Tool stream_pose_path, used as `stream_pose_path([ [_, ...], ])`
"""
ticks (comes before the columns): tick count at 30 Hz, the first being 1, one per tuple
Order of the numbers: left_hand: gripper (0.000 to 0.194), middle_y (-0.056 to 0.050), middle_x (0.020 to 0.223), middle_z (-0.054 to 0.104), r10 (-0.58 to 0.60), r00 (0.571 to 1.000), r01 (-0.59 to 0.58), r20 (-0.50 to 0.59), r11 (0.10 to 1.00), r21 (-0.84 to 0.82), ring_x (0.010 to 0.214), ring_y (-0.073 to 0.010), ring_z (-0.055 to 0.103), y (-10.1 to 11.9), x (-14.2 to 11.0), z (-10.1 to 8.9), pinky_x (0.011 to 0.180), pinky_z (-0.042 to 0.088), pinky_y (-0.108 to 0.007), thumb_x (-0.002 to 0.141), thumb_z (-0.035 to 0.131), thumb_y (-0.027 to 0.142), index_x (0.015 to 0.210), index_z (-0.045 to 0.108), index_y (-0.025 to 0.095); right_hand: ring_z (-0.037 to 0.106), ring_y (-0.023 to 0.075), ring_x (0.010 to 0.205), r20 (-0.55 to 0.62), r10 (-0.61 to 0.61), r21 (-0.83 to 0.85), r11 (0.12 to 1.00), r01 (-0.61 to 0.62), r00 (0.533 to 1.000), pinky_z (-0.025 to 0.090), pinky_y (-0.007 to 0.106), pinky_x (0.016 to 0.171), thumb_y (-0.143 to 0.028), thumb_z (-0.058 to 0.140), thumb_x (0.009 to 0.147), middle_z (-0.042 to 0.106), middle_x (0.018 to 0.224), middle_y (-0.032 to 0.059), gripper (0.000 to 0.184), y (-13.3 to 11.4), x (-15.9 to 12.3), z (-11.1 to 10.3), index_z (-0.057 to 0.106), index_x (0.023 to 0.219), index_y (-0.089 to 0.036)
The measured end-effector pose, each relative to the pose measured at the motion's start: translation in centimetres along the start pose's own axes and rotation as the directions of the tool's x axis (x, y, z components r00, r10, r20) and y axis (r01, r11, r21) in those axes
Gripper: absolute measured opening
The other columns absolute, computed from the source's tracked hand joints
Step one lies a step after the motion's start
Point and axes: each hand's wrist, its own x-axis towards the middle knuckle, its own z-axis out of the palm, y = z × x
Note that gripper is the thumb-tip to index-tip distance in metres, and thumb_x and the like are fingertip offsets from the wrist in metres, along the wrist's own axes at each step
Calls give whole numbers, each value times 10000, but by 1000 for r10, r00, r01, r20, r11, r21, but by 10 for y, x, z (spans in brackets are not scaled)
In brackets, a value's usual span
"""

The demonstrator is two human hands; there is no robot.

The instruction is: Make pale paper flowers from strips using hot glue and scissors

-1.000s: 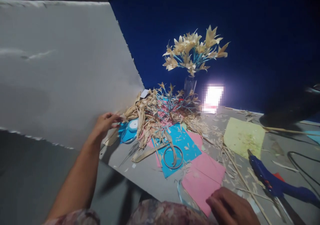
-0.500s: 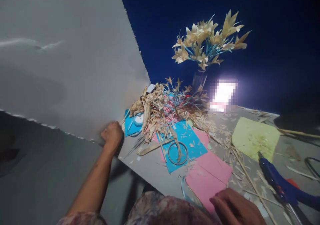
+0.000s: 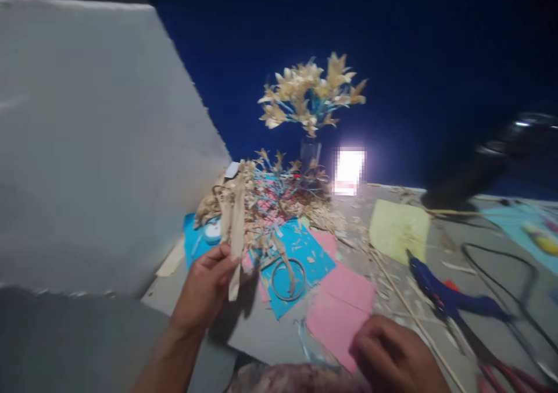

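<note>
My left hand pinches a long, pale strip of dried husk between thumb and fingers, holding it upright over the table's left part. Behind it lies a heap of dried husk pieces. To the right of the strip, a metal ring rests on blue paper. My right hand is curled closed by the lower corner of pink paper; what its fingers hold, if anything, is hidden.
A vase of husk flowers stands at the back, near a bright, blurred-out panel. Right of centre are yellow paper, a blue glue gun and scissors. A pale wall borders the left side.
My left hand has come from the table's left edge toward the middle and now holds a husk strip. The view has turned right, showing more of the table there.
</note>
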Motion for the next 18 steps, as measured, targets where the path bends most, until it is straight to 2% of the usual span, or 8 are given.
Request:
stream_pose_path([
  [2, 390, 25, 534, 509, -98, 968, 109, 230, 994, -34, 460, -122, 434, -13, -15, 36, 458, 360, -235, 619, 871, 465, 639, 577, 210, 582, 158, 614, -47, 81, 263, 962, -66, 996, 455, 257, 566, -453, 704, 854, 664, 717, 15, 266, -28, 7, 0, 708, 940, -202],
  [4, 400, 39, 487, 459, -152, 896, 147, 417, 988, 43, 413, -102, 347, -25, -27, 66, 414, 277, -223, 667, 859, 497, 626, 581, 212, 566, 143, 656, 1, 104, 476, 874, -91, 995, 441, 246, 557, -445, 815, 746, 694, 906, 38, 457, -50, 21, -1, 680, 1112, -206],
  [5, 405, 39, 482, 452, -161, 855, 139, 493, 987, 82, 410, -100, 331, -29, -31, 77, 409, 257, -222, 688, 849, 509, 622, 582, 212, 555, 133, 667, 33, 86, 547, 832, -90, 996, 435, 240, 563, -444, 840, 721, 687, 941, 37, 504, -57, 28, -2, 669, 1131, -207],
  [7, 407, 29, 488, 462, -162, 775, 99, 611, 986, 136, 421, -108, 349, -34, -36, 96, 418, 268, -229, 738, 817, 520, 617, 583, 210, 544, 122, 663, -9, 65, 624, 780, -45, 998, 429, 233, 587, -428, 867, 696, 663, 844, 13, 399, -62, 40, -4, 679, 944, -179],
  [9, 368, 9, 534, 513, -144, 727, 58, 672, 987, 149, 472, -135, 429, -35, -37, 108, 462, 339, -244, 776, 792, 513, 659, 615, 212, 513, 109, 616, -90, 84, 654, 757, -5, 992, 398, 226, 570, -408, 851, 724, 608, 713, -18, 323, -61, 45, -4, 636, 769, -172],
  [11, 321, 6, 572, 535, -128, 720, 28, 682, 987, 156, 508, -152, 465, -35, -38, 117, 496, 377, -257, 785, 790, 504, 727, 650, 221, 463, 95, 562, -146, 120, 662, 749, 7, 982, 350, 219, 531, -391, 835, 745, 552, 637, -42, 327, -56, 45, -3, 593, 693, -176],
  [15, 320, -8, 657, 566, -80, 751, -22, 655, 989, 145, 577, -161, 487, -38, -41, 131, 532, 391, -255, 774, 806, 510, 744, 664, 224, 414, 83, 528, -191, 187, 693, 721, -3, 964, 305, 206, 489, -370, 856, 717, 520, 592, -58, 328, -50, 42, 0, 593, 673, -180],
  [18, 332, -15, 701, 590, -92, 742, 61, 664, 996, 69, 627, -166, 514, -42, -43, 140, 571, 413, -251, 792, 798, 520, 765, 654, 223, 411, 75, 497, -184, 229, 770, 638, -5, 956, 296, 197, 459, -375, 895, 669, 536, 569, -54, 346, -49, 43, -1, 615, 685, -171],
])
